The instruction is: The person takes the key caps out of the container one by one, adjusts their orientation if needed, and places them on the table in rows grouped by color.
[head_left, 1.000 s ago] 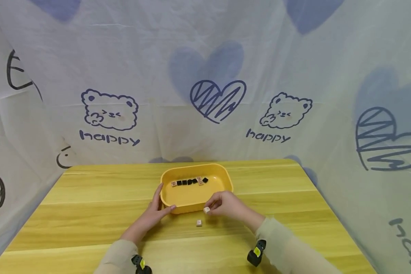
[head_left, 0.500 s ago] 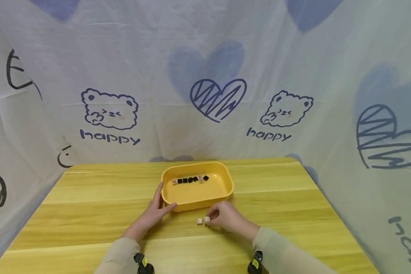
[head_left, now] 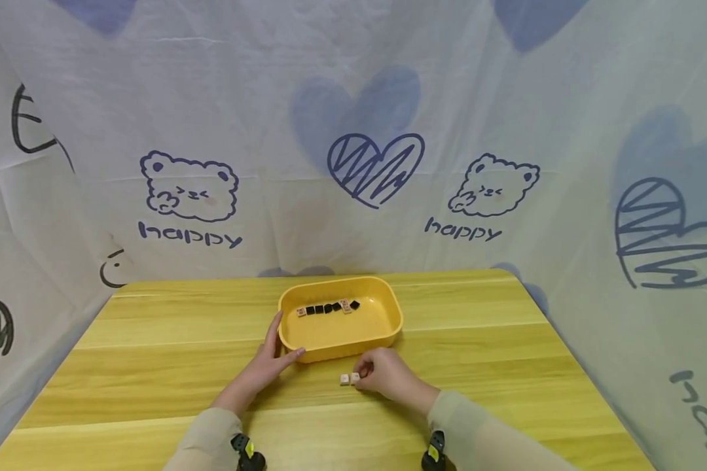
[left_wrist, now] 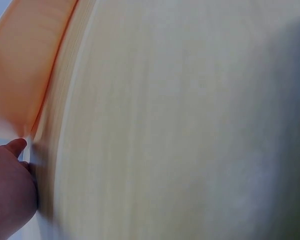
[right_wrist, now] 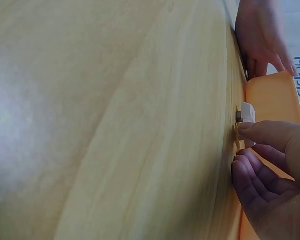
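On the table, my right hand pinches a small white tile between thumb and fingers. Just left of it stands another small white tile; a narrow gap or contact between the two is hard to tell. In the right wrist view the white tile beside my thumb has a darker base. My left hand rests on the near left corner of a yellow tray, thumb at the front rim and a finger along the left side, both fairly straight.
Inside the tray lies a row of several black pieces, with a pinkish marked tile at the left end and another marked tile further right. A printed cloth hangs behind the wooden table.
My right hand has lowered from the tray's front edge to the table, bringing its tile down beside the other and then slightly left. The left hand keeps its place on the tray.
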Available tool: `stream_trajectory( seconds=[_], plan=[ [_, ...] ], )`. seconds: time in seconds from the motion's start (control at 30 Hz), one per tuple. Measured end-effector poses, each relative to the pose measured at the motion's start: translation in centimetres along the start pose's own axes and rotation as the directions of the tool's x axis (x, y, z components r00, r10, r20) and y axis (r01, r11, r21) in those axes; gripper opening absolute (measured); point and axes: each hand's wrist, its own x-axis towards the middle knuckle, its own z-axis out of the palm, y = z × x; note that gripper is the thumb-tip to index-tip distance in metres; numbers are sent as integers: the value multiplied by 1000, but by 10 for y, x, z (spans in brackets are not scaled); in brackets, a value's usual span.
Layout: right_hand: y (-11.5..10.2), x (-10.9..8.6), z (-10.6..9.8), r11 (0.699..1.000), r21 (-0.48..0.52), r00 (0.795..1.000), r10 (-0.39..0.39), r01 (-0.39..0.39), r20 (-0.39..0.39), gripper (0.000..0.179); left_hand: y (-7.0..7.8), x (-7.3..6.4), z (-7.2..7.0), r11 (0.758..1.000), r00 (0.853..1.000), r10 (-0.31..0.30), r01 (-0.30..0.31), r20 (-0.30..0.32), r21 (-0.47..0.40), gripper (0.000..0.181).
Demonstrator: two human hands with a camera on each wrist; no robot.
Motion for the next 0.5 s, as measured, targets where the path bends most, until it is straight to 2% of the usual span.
stream_trajectory(
  seconds=[0.5],
  plan=[
    [-2,1,1,1000,8,1000,17,-17,-8,14,7,-3,-1,1000,1000,-1,1,-3,-1,99]
  ],
)
